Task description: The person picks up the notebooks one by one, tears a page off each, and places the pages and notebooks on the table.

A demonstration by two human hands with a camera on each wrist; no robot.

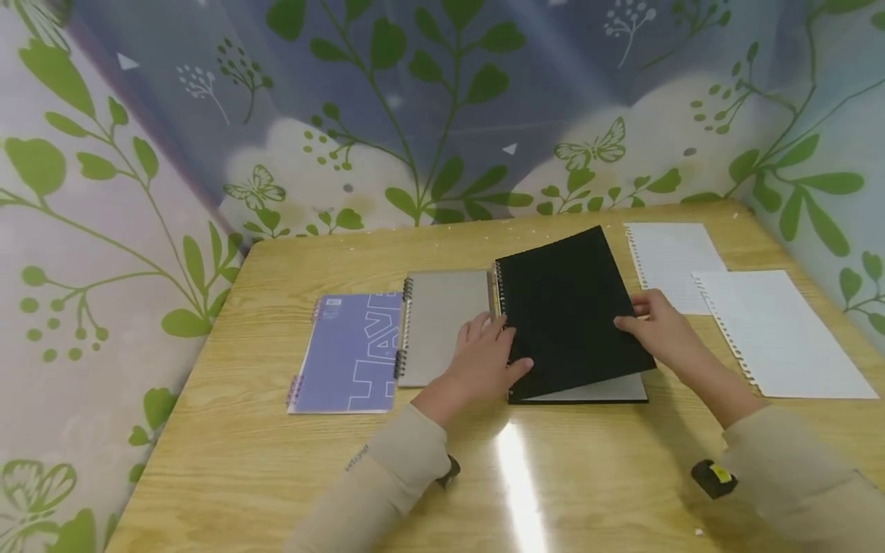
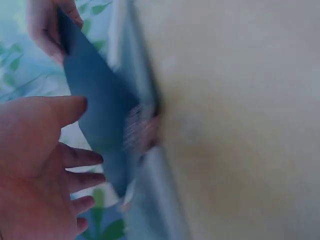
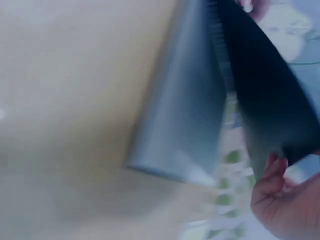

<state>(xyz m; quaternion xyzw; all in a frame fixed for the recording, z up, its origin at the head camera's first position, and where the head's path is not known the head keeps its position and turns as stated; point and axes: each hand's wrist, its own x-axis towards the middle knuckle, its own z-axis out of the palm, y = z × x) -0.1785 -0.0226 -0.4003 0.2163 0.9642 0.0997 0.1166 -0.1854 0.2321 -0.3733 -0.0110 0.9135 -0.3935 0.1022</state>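
Observation:
A spiral-bound notebook with a black cover (image 1: 567, 307) sits near the middle of the table, its coil along the left side. The cover is lifted at a slant, showing a strip of pale page under its lower edge. My right hand (image 1: 667, 334) pinches the cover's right edge between thumb and fingers; the right wrist view shows the cover (image 3: 270, 75) bent up from the pages. At the coil side, my left hand (image 1: 484, 357) lies with spread fingers, thumb over the cover's lower left. Its fingers look extended in the left wrist view.
Left of the black notebook lies a grey-brown spiral notebook (image 1: 442, 330), and beside that a purple one (image 1: 353, 361) with large outlined letters. Two loose white sheets (image 1: 781, 330) with torn punched edges lie on the right. Patterned curtains (image 1: 442, 100) surround the wooden table (image 1: 263, 468).

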